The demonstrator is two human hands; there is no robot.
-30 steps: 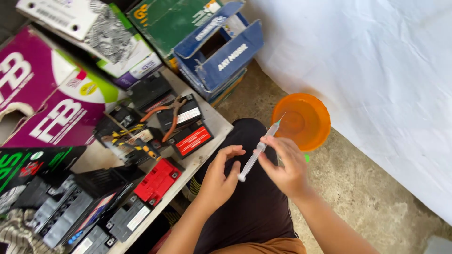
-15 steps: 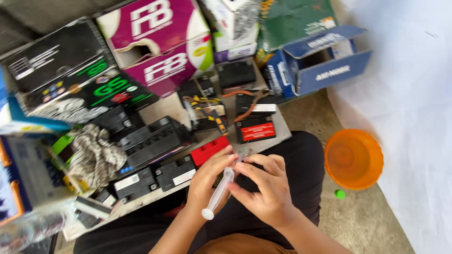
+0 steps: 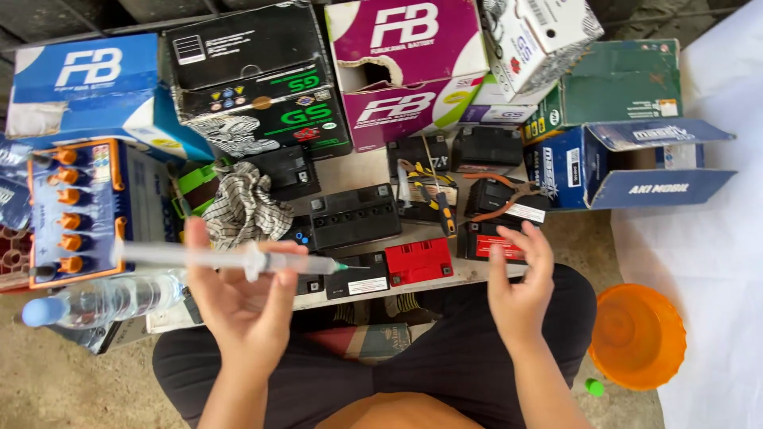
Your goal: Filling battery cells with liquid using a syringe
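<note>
Concrete floor and a low board crowded with small batteries fill the view, with cardboard battery boxes stacked along the far edge. Taking the red battery (image 3: 419,261) near the board's front edge as the landmark and reading from the left: far to its left stands a white battery with orange caps (image 3: 75,210), and in front of that lies a clear plastic bottle (image 3: 99,300) on its side. Closer in, still left of the red battery, the left hand (image 3: 242,298) is raised palm up, its fingers closed around a large syringe (image 3: 230,258). The syringe lies almost level, its long axis running left to right, plunger end out toward the orange-capped battery and its green-hubbed needle tip pointing at the red battery, stopping just short of it over a black battery (image 3: 355,276). Just right of the red battery the right hand (image 3: 520,290) is held up empty, fingers loosely spread and apart from the syringe; the left hand is plainly the nearer one. Well to the right, on the floor, sits an orange bowl (image 3: 636,338).
</note>
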